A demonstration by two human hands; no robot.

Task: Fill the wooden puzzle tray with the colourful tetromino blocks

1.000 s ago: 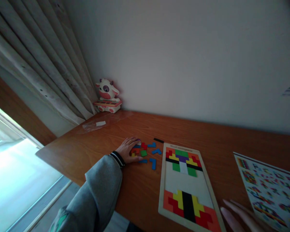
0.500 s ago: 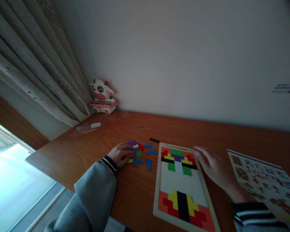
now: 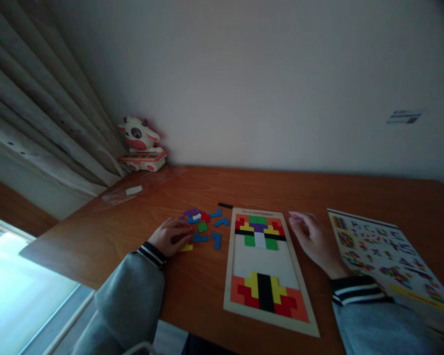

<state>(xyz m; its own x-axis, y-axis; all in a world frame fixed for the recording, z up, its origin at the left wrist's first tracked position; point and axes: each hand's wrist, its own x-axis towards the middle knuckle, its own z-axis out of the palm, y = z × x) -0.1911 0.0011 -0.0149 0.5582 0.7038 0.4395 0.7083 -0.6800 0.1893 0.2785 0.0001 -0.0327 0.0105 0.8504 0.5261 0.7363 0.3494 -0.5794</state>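
My left hand (image 3: 171, 236) is over the left edge of a loose heap of puzzle pieces, fingers bent and thumb apart; whether a piece lies beneath the fingertips is hidden. Near it are a yellow piece (image 3: 187, 248), a green square piece (image 3: 203, 227), several blue pieces (image 3: 216, 240), a red piece (image 3: 204, 217), a white piece (image 3: 197, 216) and purple ones (image 3: 196, 211). My right hand (image 3: 314, 244) rests just right of the wooden puzzle board (image 3: 227, 291), fingers loosely bent, nothing visible in them. Coloured pieces fill the board's top and bottom; its pale middle shows bare.
A printed pattern sheet (image 3: 385, 251) lies on the right, partly under my right forearm. A black strip piece (image 3: 225, 205) is beyond the board's top left corner. Farther back stand a cow toy with a keyboard (image 3: 143, 144) and clear plastic wrap (image 3: 114, 197) near the curtain (image 3: 40, 98).
The view has turned slightly, so everything sits further left and higher. My right hand's fingers are more bent than before. My left hand has drawn back a little from the heap.
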